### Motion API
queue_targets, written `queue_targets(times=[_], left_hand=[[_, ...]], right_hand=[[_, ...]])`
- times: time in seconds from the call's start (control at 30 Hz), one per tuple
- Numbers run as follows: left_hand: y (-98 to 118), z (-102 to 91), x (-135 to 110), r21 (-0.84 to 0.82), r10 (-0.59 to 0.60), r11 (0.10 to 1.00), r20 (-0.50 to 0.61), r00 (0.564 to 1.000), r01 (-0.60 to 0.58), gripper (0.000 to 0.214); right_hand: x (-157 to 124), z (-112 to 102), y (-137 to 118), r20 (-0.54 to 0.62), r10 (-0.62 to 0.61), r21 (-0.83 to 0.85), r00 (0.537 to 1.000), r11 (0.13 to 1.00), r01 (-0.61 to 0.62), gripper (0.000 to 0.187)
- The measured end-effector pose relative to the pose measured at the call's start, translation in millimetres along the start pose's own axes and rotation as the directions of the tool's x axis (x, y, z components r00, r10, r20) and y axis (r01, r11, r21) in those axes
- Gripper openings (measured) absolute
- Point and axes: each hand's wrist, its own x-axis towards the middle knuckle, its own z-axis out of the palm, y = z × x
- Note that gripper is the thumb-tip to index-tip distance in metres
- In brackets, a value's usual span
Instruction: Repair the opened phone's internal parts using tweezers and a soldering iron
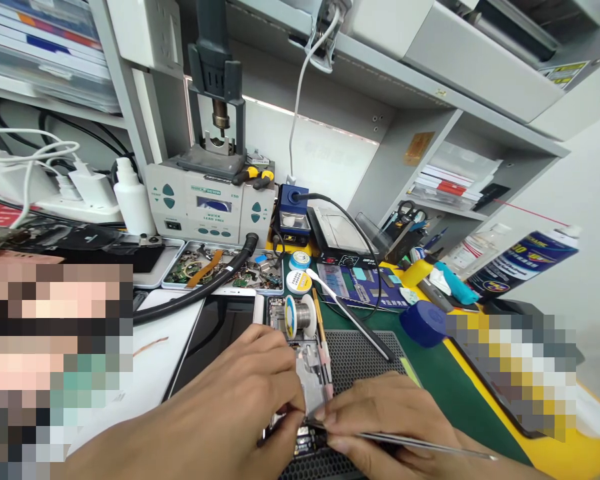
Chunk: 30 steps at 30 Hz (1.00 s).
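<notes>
An opened phone [307, 373] lies on the dark perforated mat [360, 353], its metal inner frame showing. My left hand [245, 393] rests on its left side, fingertips pinched at the lower part of the board. My right hand [380, 417] holds thin metal tweezers [420, 445], tips at the same spot on the phone. A solder wire spool [300, 316] sits on the phone's top end. A pink-handled tool [324, 353] lies along its right edge.
A hot-air rework station [210, 200] stands behind, its hose [200, 287] crossing a parts tray [215, 267]. A tablet [215, 333] lies left of the phone. A blue spray can [520, 260], blue round tin [423, 323], white bottle [133, 197] and solder reels [299, 280] surround the green mat.
</notes>
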Motion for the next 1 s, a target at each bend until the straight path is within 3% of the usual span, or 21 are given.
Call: queue_targets(times=[0.13, 0.33, 0.53, 0.77, 1.0], left_hand=[[-1.4, 3.2, 1.1, 0.038, 0.036, 0.999, -0.017, 0.999, -0.035, 0.02], [-5.5, 5.1, 0.8, 0.03, 0.05, 0.998, 0.004, 0.999, -0.05, 0.021], [0.6, 1.7, -1.6, 0.037, 0.023, 0.999, -0.045, 0.999, -0.022, 0.022], [2.1, 2.4, -1.5, 0.038, 0.014, 0.999, -0.049, 0.999, -0.012, 0.021], [-4.7, 5.3, 3.0, 0.035, 0.043, 0.999, -0.054, 0.998, -0.042, 0.019]], right_hand=[[-0.2, -2.0, -0.6, -0.005, 0.008, 0.012, 1.0, 1.0, -0.008, 0.01], [0.9, -4.6, 1.0, 0.034, 0.122, 0.122, 0.992, 0.985, -0.126, 0.022], [-1.6, -2.5, 2.8, -0.008, 0.229, 0.23, 0.973, 0.948, -0.221, 0.025], [-1.9, -6.3, 1.5, 0.025, 0.157, 0.11, 0.987, 0.981, -0.159, 0.031], [-5.3, -3.5, 2.9, 0.038, 0.168, 0.157, 0.985, 0.973, -0.171, 0.022]])
